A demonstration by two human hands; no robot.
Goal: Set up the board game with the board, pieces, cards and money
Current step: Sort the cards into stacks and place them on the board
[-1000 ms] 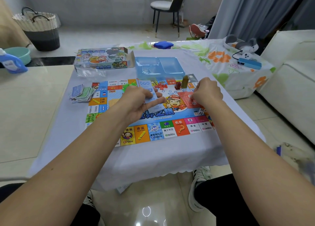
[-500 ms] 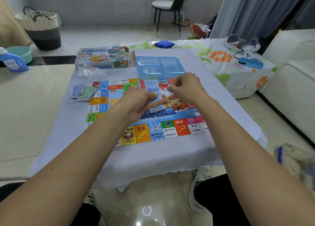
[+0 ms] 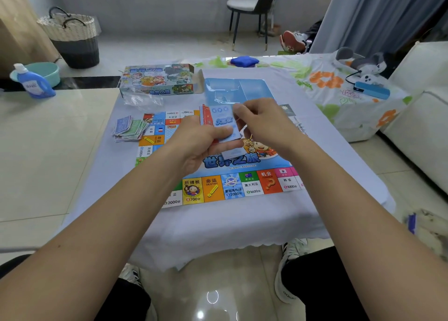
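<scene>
Change: a second ago the right hand (image 3: 264, 126) sat low on the right side of the board, well apart from the left hand; now it has come up and across to meet the stack of paper money (image 3: 224, 124) the left hand holds.
Left hand (image 3: 201, 143): fingers curled round the lower part of the stack, thumb laid across its face, holding it upright above the board's middle.
Right hand: thumb and forefinger pinch the stack's upper right edge.
Paper money: thin, flat, rectangular notes, pale blue on the front with a red one showing at the left edge.
Board (image 3: 232, 185): flat glossy card, lying square on the table, with a border of coloured squares and a blue centre with a cartoon figure.
Loose pile (image 3: 129, 129): thin blue and green slips, fanned untidily just off the board's left edge; whether cards or notes I cannot tell.
Box (image 3: 157, 82): printed cardboard, end flap open, beyond the board's far left corner.
Tray (image 3: 252, 88): clear blue moulded plastic, shallow, with compartments, just behind the hands.
Wrapper (image 3: 143, 100): crumpled clear film in front of the box.
Tablecloth (image 3: 218, 226): smooth pale lilac fabric with a scalloped front hem.
</scene>
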